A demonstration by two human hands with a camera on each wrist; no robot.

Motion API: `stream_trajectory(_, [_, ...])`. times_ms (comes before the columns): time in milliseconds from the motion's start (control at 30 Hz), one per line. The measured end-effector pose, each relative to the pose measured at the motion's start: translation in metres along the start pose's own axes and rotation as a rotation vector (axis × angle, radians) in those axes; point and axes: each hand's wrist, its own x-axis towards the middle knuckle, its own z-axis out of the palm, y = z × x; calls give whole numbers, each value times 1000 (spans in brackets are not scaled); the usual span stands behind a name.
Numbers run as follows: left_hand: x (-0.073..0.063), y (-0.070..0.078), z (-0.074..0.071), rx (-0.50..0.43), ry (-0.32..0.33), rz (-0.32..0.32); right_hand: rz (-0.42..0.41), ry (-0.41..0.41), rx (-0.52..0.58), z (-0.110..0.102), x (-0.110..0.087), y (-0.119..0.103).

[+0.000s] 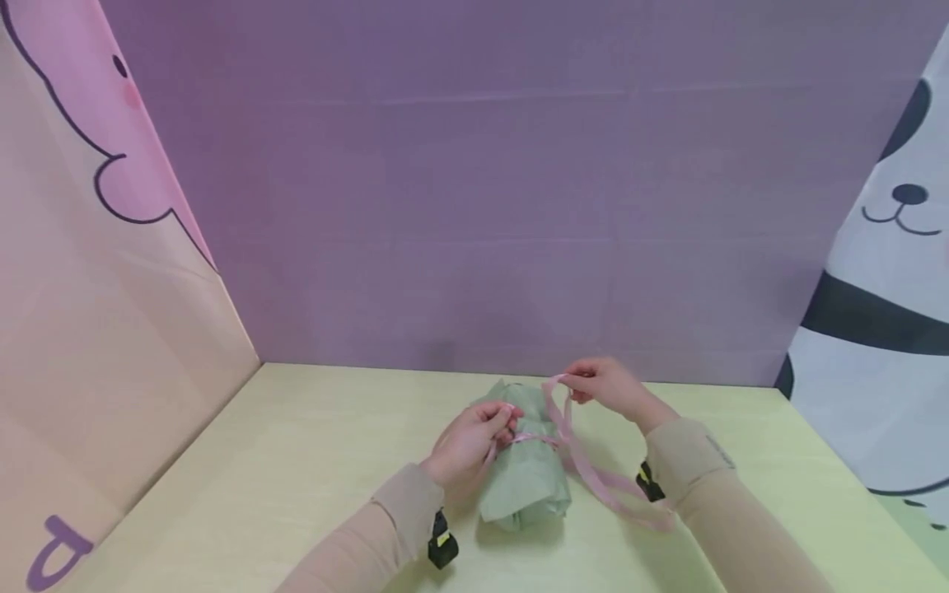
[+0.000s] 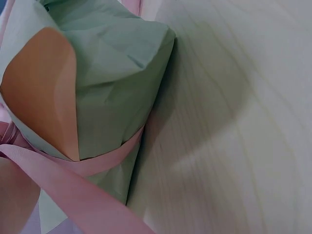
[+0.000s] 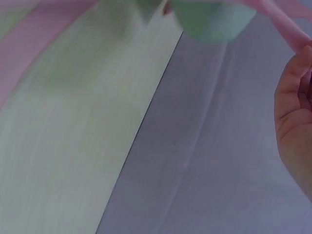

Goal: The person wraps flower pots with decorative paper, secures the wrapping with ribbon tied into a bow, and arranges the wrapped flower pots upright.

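Observation:
A bundle wrapped in pale green paper (image 1: 525,486) lies on the table, a pink ribbon (image 1: 535,438) running round its middle. My left hand (image 1: 469,436) is at the bundle's left side and pinches part of the ribbon between thumb and finger. Beyond the bundle's right side, my right hand (image 1: 610,387) pinches another length of ribbon, raised in a loop. From there a long tail trails down to the right over the table. In the left wrist view an orange-brown patch (image 2: 46,92) shows against the green paper; what it is I cannot tell.
The pale wood-grain table (image 1: 311,461) meets a purple backdrop (image 1: 482,206) just behind the bundle. A side panel with a pink cartoon figure (image 1: 96,107) stands at the left, one with a panda (image 1: 890,288) at the right.

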Motion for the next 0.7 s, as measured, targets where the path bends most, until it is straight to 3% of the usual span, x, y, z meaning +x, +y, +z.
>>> stream_trajectory(133, [0,0,0,18,-10,13,-50,-46,35,23,13,-25])
stream_trajectory(233, [0,0,0,37,-10,25,-115,-100,-12,35,19,-36])
stream_trajectory(333, [0,0,0,53,-12,37,-154,-190,-36,41,22,-41])
stream_trajectory(433, [0,0,0,45,-11,36,-133,-251,34,43,25,-40])
stream_trajectory(567, [0,0,0,19,-3,21,-87,-168,161,37,27,-34])
stream_trajectory(700, [-1,1,1,22,7,17,-70,-68,210,24,22,-23])
